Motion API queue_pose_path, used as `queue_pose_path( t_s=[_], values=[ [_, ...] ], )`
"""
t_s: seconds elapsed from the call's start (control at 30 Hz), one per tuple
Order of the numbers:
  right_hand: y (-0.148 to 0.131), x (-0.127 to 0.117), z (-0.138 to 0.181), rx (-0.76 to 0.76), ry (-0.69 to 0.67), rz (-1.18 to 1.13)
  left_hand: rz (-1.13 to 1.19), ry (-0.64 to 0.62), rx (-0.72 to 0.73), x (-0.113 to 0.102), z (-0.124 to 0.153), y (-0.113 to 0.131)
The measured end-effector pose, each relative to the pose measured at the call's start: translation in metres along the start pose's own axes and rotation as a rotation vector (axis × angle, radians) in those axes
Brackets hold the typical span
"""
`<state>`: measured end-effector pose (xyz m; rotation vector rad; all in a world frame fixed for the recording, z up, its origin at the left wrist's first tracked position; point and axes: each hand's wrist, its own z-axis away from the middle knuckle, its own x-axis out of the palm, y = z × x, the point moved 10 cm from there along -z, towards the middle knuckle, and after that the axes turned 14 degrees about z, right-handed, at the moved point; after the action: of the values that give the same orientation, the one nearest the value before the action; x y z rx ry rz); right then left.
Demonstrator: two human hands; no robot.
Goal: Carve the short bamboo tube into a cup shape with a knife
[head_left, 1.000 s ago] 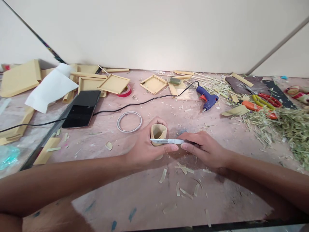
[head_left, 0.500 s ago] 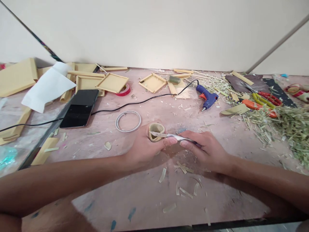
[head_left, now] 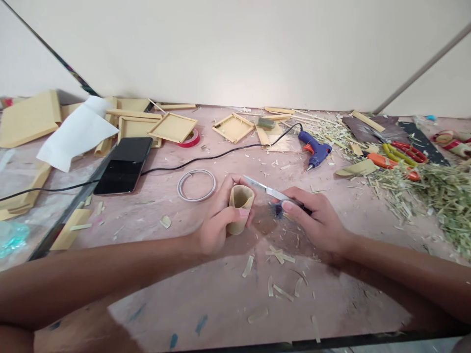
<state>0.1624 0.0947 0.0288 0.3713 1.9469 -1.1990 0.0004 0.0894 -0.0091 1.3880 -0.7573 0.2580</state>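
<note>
My left hand is wrapped round a short hollow bamboo tube, held upright with its open end toward me, just above the pink table. My right hand grips the handle of a knife. Its silver blade points up and left, with the tip close to the tube's far rim. Pale bamboo shavings lie on the table below both hands.
A white tape ring and a black phone with a cable lie to the left. Farther back are square bamboo trays, red tape and a blue glue gun. Pliers and bamboo scraps fill the right.
The knife blade lay across the tube's mouth before. It has lifted off and swung to the far right of the rim, while my left hand turned the tube more upright.
</note>
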Motion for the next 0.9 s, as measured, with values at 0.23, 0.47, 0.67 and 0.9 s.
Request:
queue_pose_path(
  t_s=[0.23,0.47,0.67,0.9],
  values=[
    [0.003,-0.004,-0.001,-0.019,0.096,-0.026,-0.176,0.048,0.037,0.001,-0.002,0.004],
    [-0.004,0.011,0.004,-0.107,-0.023,0.027,0.002,-0.001,-0.036,0.001,0.0,-0.004],
    [-0.015,0.018,0.006,-0.198,-0.072,0.081,-0.125,0.032,-0.003,0.0,0.001,-0.003],
    [-0.017,0.021,0.009,-0.241,-0.079,0.081,-0.145,0.071,0.006,0.004,-0.002,-0.001]
  ],
)
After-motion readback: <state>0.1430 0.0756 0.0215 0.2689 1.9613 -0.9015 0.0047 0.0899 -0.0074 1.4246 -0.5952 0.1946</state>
